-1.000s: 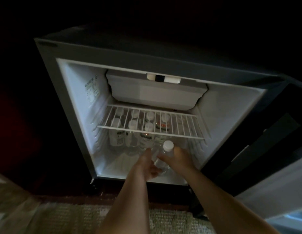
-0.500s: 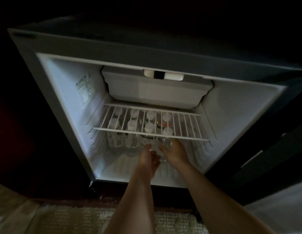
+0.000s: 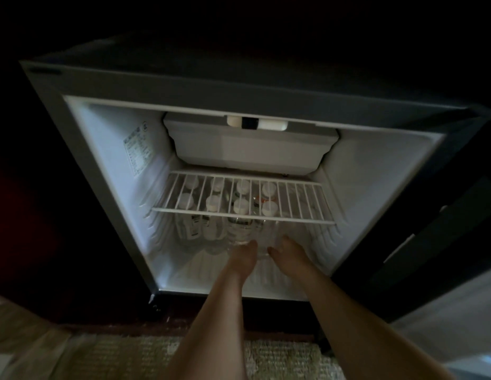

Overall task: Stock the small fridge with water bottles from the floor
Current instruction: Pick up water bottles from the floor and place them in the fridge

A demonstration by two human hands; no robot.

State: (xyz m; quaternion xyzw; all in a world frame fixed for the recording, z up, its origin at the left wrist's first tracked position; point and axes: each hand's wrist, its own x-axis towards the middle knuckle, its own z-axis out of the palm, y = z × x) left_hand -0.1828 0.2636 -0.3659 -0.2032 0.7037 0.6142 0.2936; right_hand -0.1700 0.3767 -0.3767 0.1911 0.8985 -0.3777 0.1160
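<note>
The small fridge [image 3: 110,160] stands open in front of me in a dim room. Several clear water bottles [image 3: 211,229] with white caps stand in rows on its floor, under the white wire shelf [image 3: 307,201]. One more clear water bottle [image 3: 263,239] stands upright at the right end of the front row. My left hand [image 3: 243,257] holds its lower left side and my right hand [image 3: 289,250] holds its lower right side. The fingers of both hands are mostly hidden behind the hands and the bottle.
A white freezer box [image 3: 252,152] hangs above the shelf. The fridge door [image 3: 444,229] is swung open at the right. There is bare fridge floor [image 3: 307,270] right of the bottles. Pale carpet [image 3: 115,357] lies in front of the fridge.
Both hands have carried the bottle from the fridge's front edge deeper in, under the wire shelf, and stood it at the right end of the front row.
</note>
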